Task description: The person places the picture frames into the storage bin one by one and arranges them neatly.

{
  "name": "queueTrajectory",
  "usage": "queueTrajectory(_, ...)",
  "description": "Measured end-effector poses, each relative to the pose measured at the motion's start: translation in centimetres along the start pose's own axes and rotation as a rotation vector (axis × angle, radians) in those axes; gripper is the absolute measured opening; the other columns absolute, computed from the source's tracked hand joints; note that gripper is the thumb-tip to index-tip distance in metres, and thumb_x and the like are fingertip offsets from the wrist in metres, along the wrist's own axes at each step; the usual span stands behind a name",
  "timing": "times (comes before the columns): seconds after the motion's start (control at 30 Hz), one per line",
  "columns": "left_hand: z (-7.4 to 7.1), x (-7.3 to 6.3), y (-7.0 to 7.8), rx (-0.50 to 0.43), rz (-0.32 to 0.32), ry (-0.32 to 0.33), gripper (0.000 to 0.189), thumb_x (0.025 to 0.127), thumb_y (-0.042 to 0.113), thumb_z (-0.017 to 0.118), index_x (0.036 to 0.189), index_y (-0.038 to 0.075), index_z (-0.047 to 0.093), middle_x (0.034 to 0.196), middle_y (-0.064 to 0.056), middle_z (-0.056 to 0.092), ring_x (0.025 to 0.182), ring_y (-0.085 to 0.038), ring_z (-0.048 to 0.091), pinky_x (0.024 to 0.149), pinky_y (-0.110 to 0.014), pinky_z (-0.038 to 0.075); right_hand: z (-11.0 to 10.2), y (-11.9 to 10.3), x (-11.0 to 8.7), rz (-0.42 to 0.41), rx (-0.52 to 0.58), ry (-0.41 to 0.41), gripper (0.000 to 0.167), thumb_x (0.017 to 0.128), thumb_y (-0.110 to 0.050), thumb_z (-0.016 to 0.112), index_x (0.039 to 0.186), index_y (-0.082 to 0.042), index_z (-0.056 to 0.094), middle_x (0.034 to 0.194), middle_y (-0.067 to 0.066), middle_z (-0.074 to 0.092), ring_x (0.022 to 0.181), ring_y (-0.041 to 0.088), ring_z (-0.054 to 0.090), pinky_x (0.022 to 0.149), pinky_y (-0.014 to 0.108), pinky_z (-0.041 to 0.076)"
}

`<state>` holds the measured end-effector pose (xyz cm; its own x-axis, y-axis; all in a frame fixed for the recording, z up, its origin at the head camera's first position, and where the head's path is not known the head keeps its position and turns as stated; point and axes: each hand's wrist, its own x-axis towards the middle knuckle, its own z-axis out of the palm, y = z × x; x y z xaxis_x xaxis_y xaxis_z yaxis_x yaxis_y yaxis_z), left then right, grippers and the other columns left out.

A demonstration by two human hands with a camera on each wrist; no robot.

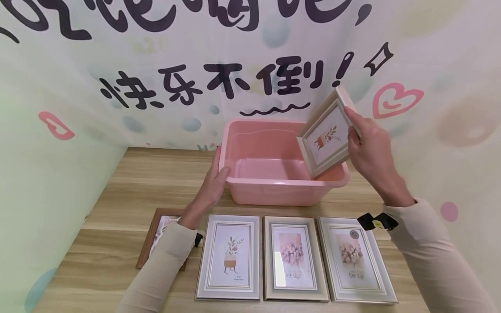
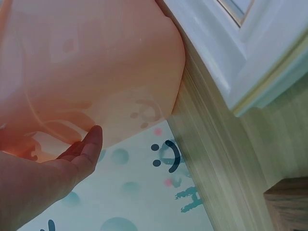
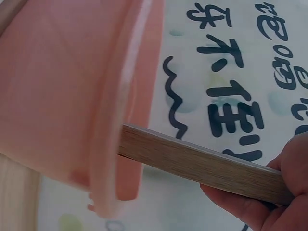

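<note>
A pink plastic basin (image 1: pixel 274 193) stands on the table near the back wall. My left hand (image 1: pixel 213 184) holds its left rim, thumb at the front corner; in the left wrist view the fingers (image 2: pixel 89 149) lie along the basin's outer wall. My right hand (image 1: pixel 369 148) grips a light-coloured picture frame (image 1: pixel 313 163) by its right edge. The frame tilts over the basin's right side, its lower corner inside the rim, and its picture shows a potted plant. In the right wrist view, the frame's wood-grained edge (image 3: pixel 202 163) runs from the right hand (image 3: pixel 284 192) into the basin.
Along the front of the wooden table (image 1: pixel 113 208) lie a silver-white picture frame (image 1: pixel 207 261), a champagne-edged frame (image 1: pixel 270 265) and another white frame (image 1: pixel 379 261). A brown frame (image 1: pixel 146 248) lies at left, partly under my left forearm. A printed wall sheet (image 1: pixel 180 126) rises behind.
</note>
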<state>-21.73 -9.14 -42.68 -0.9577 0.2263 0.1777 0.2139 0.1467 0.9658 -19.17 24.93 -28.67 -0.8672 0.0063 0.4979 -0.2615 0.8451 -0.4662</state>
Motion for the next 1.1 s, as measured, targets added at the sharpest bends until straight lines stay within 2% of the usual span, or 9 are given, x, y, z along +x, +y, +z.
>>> queueTrajectory(0.13, 0.0, 0.1, 0.0, 0.000, -0.004, 0.002, 0.068, 0.102, 0.013, 0.034, 0.161, 0.022, 0.000, 0.166, -0.006, 0.015, 0.145, -0.034, 0.028, 0.116, -0.053, 0.028, 1.1, 0.5, -0.3, 0.038, 0.002, -0.051, 0.052, 0.102, -0.006, 0.043, 0.151, -0.021, 0.044, 0.127, 0.031, 0.058, 0.111, 0.051, 0.060, 0.088, 0.062, 0.051)
queueTrajectory(0.3, 0.0, 0.0, 0.1, -0.004, -0.022, -0.006, 0.068, 0.103, 0.012, 0.034, 0.161, 0.024, 0.000, 0.166, -0.004, 0.013, 0.145, -0.033, 0.028, 0.116, -0.053, 0.028, 2.3, 1.1, -0.6, 0.046, -0.032, -0.069, 0.051, 0.101, -0.005, 0.045, 0.151, -0.017, 0.044, 0.122, 0.034, 0.058, 0.104, 0.051, 0.061, 0.082, 0.061, 0.053)
queueTrajectory(0.5, -0.2, -0.7, 2.6, 0.004, -0.051, -0.032, 0.067, 0.102, 0.008, 0.032, 0.160, 0.013, -0.002, 0.165, -0.013, 0.012, 0.146, -0.033, 0.027, 0.117, -0.053, 0.026, 3.3, 1.4, -1.0, 0.064, -0.049, -0.108, 0.053, 0.101, -0.003, 0.045, 0.152, -0.016, 0.041, 0.121, 0.034, 0.056, 0.102, 0.052, 0.060, 0.082, 0.061, 0.054)
queueTrajectory(0.63, -0.3, -1.2, 3.9, 0.019, -0.062, -0.037, 0.067, 0.102, 0.009, 0.032, 0.160, 0.011, -0.002, 0.165, -0.015, 0.011, 0.146, -0.034, 0.027, 0.117, -0.053, 0.026, 4.0, 1.7, -1.2, 0.069, -0.065, -0.127, 0.055, 0.100, -0.001, 0.045, 0.153, -0.016, 0.040, 0.118, 0.034, 0.056, 0.097, 0.050, 0.060, 0.080, 0.061, 0.054)
queueTrajectory(1.1, -0.3, -1.1, 3.9, 0.003, -0.083, -0.037, 0.068, 0.102, 0.009, 0.033, 0.160, 0.013, -0.002, 0.165, -0.014, 0.012, 0.142, -0.030, 0.031, 0.117, -0.052, 0.027, 6.3, 2.8, -1.7, 0.061, -0.142, -0.182, 0.057, 0.097, 0.000, 0.050, 0.152, -0.013, 0.042, 0.120, 0.032, 0.057, 0.095, 0.047, 0.059, 0.079, 0.059, 0.053)
